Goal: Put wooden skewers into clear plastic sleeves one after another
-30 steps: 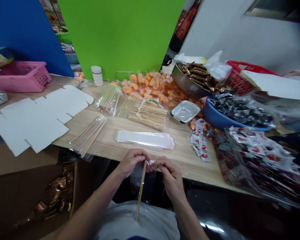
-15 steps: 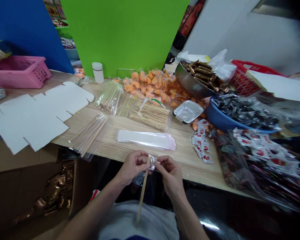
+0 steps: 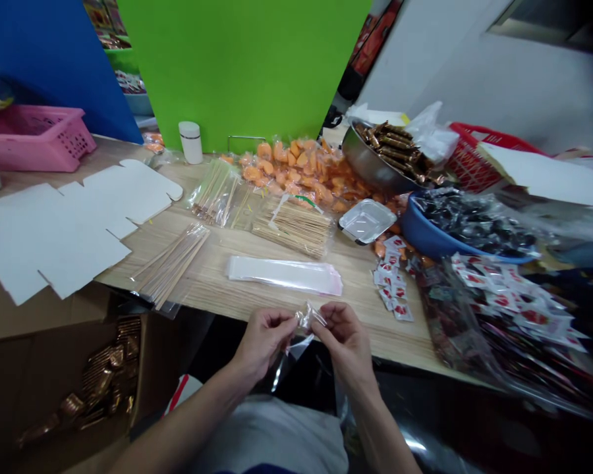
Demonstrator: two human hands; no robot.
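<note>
At the table's front edge, my left hand [image 3: 264, 339] and my right hand [image 3: 346, 336] pinch a crumpled clear plastic bag [image 3: 308, 316] between them. Part of it hangs below the fingers and catches the light. Whether anything is inside the plastic cannot be made out. Just beyond my hands lies a flat stack of clear sleeves [image 3: 284, 274]. Farther back is a packet of thin wooden sticks [image 3: 292, 227]. Bagged sticks [image 3: 172, 264] rest on the left near the edge.
White card sheets [image 3: 69, 217] cover the left side. Wrapped orange pieces [image 3: 296, 164] are heaped at the back beside a metal bowl [image 3: 370, 158]. On the right are a foil tray [image 3: 366, 220], a blue basin [image 3: 427, 230] and small sachets [image 3: 390, 280]. An open carton [image 3: 24, 368] stands lower left.
The wooden sticks held upright in my left hand have gone from view. A length of clear plastic now hangs between my hands. The camera has shifted slightly.
</note>
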